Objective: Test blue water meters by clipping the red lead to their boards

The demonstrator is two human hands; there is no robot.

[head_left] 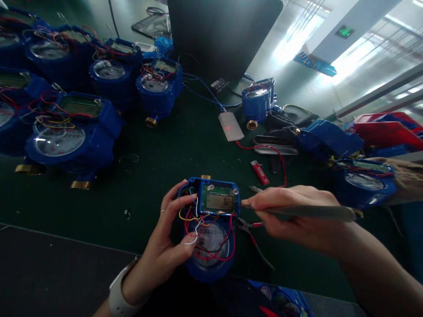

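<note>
Low in the middle lies an opened blue water meter [212,276], with a round dial, a green circuit board and a lit display [219,202] whose visible digits look like "0.2". My left hand [170,235] grips the meter's left side, fingers at the housing and thumb by the loose red, yellow and white wires [198,229]. Pen-like, my right hand [291,211] holds a long flat grey tool [317,212], its exact kind unclear. The tool's tip is at the board's right edge; contact cannot be made out. Pliers [244,225] lie beside the meter, partly under my right hand.
Several blue meters with loose wires [71,145] stand at the left. Another meter [256,103] stands behind, near a white box [231,126] with a red light and cable. A red-and-white small pack [259,172] lies nearby. More meters [366,182] and red bins [386,127] sit right.
</note>
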